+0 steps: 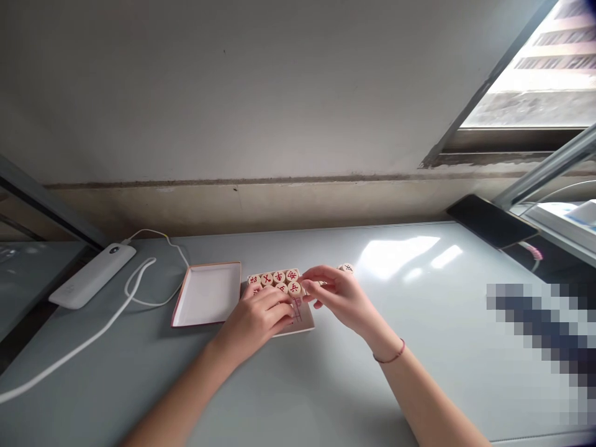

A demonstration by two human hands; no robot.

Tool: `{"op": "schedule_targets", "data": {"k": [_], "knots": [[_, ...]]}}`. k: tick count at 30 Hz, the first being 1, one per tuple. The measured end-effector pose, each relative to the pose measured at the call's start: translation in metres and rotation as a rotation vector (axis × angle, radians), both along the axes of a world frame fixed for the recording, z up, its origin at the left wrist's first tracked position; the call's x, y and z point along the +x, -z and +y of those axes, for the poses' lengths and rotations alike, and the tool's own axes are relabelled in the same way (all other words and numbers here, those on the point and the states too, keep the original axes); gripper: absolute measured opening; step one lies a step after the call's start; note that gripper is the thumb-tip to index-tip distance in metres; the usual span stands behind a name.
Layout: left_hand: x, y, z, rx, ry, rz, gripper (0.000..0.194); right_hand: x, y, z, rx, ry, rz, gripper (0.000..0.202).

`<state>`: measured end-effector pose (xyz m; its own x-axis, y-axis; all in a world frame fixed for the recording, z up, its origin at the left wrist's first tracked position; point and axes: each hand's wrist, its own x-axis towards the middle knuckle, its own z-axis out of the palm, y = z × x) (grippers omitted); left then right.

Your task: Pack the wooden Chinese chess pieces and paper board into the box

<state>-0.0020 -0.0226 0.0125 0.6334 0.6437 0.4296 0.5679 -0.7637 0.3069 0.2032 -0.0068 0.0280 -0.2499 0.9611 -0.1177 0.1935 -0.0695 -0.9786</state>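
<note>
A shallow open box (305, 326) holds rows of round, pale Chinese chess pieces (279, 277) with red characters. My left hand (264, 313) lies over the front of the box, fingers spread and bent across the pieces, hiding several of them. At the box's right edge is my right hand (339, 297), thumb and index finger apart beside the end pieces, with nothing visible between them. Behind that hand, another chess piece (347, 268) shows on the table, partly covered. Left of the box lies its white-lined lid (209, 295), inside facing up.
On the left, a white power strip (93, 276) and a white cable (88, 341) lie on the grey table (419, 372). A black phone (493, 220) rests at the far right by a metal frame. The wall (279, 205) stands along the back edge.
</note>
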Motion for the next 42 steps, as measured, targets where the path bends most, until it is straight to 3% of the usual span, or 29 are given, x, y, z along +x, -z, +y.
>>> {"op": "schedule_targets", "data": {"k": [6,11,14,19,28,34,38,42], "knots": [[-0.002,-0.001,0.003,0.045,-0.019,0.139,0.016,-0.001,0.003,-0.002,0.077,-0.045,-0.146,0.025],[-0.001,-0.002,0.001,0.049,-0.075,0.198,0.012,-0.002,0.000,-0.008,0.274,-0.122,-0.264,0.020],[-0.005,-0.002,0.003,0.040,-0.109,0.181,0.010,-0.005,-0.002,-0.012,0.384,-0.186,-0.419,0.024],[-0.018,-0.003,0.008,0.025,-0.158,0.108,0.018,-0.016,0.001,-0.015,0.562,-0.245,-0.657,0.005],[-0.021,0.000,0.011,-0.059,-0.145,0.138,0.016,-0.020,0.017,-0.012,0.773,-0.251,-0.826,0.011],[-0.024,0.001,0.010,-0.120,-0.182,0.171,0.042,-0.022,0.022,-0.011,0.786,-0.253,-0.818,0.009],[-0.025,0.009,0.010,-0.148,-0.213,0.180,0.052,-0.024,0.016,-0.013,0.743,-0.251,-0.733,0.003],[-0.024,0.012,0.010,-0.152,-0.218,0.173,0.052,-0.009,0.007,-0.005,0.680,-0.096,-0.633,0.013]]}}
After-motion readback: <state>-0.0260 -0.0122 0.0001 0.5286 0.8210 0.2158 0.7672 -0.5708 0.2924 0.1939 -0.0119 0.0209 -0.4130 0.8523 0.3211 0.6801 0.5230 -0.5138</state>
